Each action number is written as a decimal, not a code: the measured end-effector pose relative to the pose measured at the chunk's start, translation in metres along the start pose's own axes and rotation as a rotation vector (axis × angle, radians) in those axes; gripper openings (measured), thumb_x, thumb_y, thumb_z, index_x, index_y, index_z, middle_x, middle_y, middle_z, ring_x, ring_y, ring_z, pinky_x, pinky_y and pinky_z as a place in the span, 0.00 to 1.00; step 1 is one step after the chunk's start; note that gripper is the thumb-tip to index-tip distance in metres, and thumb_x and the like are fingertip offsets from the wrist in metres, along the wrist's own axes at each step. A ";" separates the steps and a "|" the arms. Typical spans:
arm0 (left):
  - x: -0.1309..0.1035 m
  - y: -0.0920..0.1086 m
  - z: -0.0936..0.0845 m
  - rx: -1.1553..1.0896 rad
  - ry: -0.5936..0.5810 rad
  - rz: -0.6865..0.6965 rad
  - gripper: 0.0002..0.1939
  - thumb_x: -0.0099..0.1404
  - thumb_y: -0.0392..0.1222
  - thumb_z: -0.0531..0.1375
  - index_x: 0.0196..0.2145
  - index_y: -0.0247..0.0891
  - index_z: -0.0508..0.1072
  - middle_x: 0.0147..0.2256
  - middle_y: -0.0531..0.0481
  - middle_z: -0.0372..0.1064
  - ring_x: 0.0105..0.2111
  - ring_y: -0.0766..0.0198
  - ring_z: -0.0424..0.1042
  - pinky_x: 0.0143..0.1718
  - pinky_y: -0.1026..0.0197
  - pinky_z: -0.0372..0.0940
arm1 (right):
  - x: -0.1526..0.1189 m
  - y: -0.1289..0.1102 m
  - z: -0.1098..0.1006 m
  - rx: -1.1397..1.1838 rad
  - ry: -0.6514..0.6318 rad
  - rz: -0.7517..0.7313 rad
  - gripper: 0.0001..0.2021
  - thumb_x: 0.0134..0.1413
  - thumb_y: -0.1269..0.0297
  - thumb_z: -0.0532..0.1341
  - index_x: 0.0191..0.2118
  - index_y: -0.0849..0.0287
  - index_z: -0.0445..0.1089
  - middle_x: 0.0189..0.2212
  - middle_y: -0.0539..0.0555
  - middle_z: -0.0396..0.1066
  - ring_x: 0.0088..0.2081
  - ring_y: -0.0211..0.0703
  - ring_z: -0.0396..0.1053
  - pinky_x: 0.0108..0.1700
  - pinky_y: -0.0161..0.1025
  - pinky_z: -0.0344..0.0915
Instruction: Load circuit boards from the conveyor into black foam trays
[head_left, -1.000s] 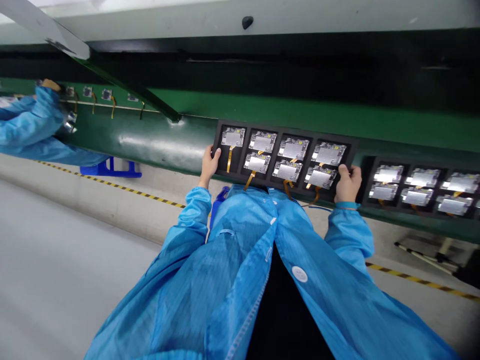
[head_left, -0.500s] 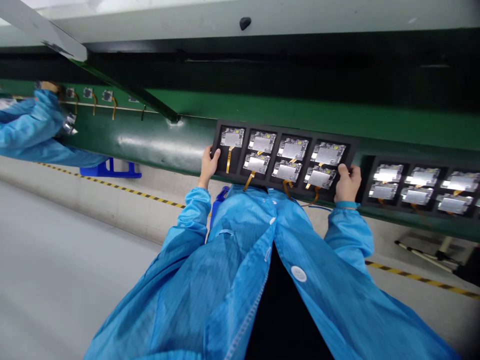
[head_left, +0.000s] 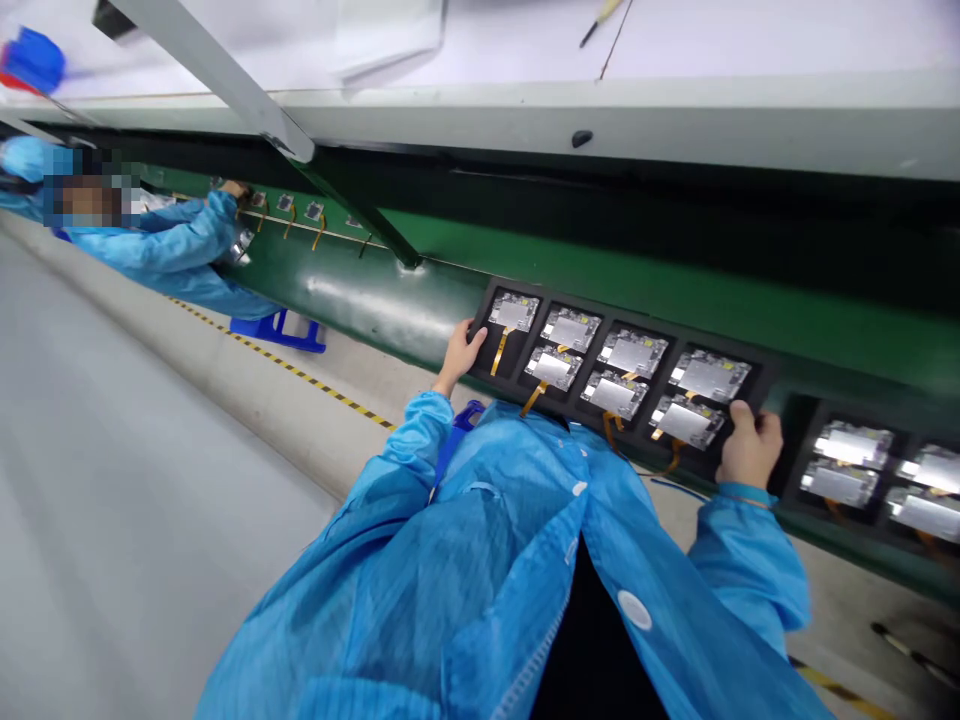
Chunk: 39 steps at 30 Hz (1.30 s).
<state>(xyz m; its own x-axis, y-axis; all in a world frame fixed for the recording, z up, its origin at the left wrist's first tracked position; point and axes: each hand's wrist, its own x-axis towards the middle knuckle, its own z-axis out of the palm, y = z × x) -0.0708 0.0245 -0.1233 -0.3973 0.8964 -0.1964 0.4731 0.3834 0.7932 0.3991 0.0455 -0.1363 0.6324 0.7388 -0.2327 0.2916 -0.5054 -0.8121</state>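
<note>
A black foam tray (head_left: pixel 517 355) lies at the near edge of the green bench, close to my body. Both of my hands grip its short ends. My left hand (head_left: pixel 460 355) is closed on the left end, thumb on top. At the other end my right hand (head_left: pixel 748 447) holds the front right corner, thumb over the rim. Several circuit boards with silver shields, such as this circuit board (head_left: pixel 571 328), sit in the tray's pockets. Orange ribbon cables hang from them, one ribbon cable (head_left: pixel 499 352) lying in the leftmost pocket.
A second black tray (head_left: pixel 806 420) with similar boards is to the right. On the left, a co-worker (head_left: pixel 180 245) in blue sits by small boards (head_left: pixel 314 211) lined up on the green bench (head_left: pixel 360 300). A slanted metal post (head_left: pixel 352 200) rises from the bench, and a white shelf (head_left: pixel 487 120) runs above.
The view has tilted and shifted, showing more of the shelf top and the co-worker. My hands still hold the tray's two ends, with no clear movement of the tray along the bench.
</note>
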 end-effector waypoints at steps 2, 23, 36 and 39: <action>-0.001 0.002 0.000 -0.011 -0.005 -0.010 0.15 0.74 0.46 0.63 0.53 0.35 0.76 0.53 0.37 0.77 0.53 0.49 0.75 0.59 0.50 0.68 | 0.000 -0.002 -0.001 0.024 -0.008 0.042 0.20 0.40 0.42 0.67 0.28 0.49 0.63 0.29 0.52 0.68 0.40 0.57 0.71 0.54 0.63 0.71; 0.005 0.009 -0.010 -0.008 -0.021 -0.038 0.20 0.67 0.58 0.61 0.47 0.39 0.73 0.48 0.39 0.78 0.52 0.42 0.75 0.59 0.39 0.68 | -0.001 0.007 -0.003 0.017 -0.124 -0.009 0.31 0.49 0.30 0.63 0.41 0.55 0.69 0.41 0.57 0.76 0.46 0.53 0.72 0.57 0.53 0.69; 0.013 0.006 -0.011 0.098 0.022 -0.096 0.32 0.61 0.69 0.60 0.47 0.37 0.74 0.44 0.40 0.77 0.49 0.44 0.77 0.59 0.42 0.71 | 0.003 0.012 0.000 0.090 -0.192 -0.040 0.20 0.56 0.41 0.64 0.42 0.51 0.71 0.46 0.58 0.78 0.51 0.57 0.73 0.61 0.55 0.68; 0.014 0.008 -0.011 0.098 0.024 -0.103 0.33 0.60 0.70 0.61 0.46 0.37 0.74 0.42 0.42 0.77 0.48 0.45 0.76 0.59 0.41 0.71 | 0.004 0.013 0.000 0.107 -0.192 -0.044 0.18 0.56 0.42 0.64 0.41 0.51 0.71 0.46 0.58 0.78 0.51 0.57 0.73 0.61 0.55 0.68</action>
<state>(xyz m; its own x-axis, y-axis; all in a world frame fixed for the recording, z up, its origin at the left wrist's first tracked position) -0.0813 0.0371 -0.1133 -0.4660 0.8461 -0.2587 0.5032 0.4940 0.7090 0.4050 0.0420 -0.1475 0.4693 0.8358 -0.2849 0.2319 -0.4279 -0.8736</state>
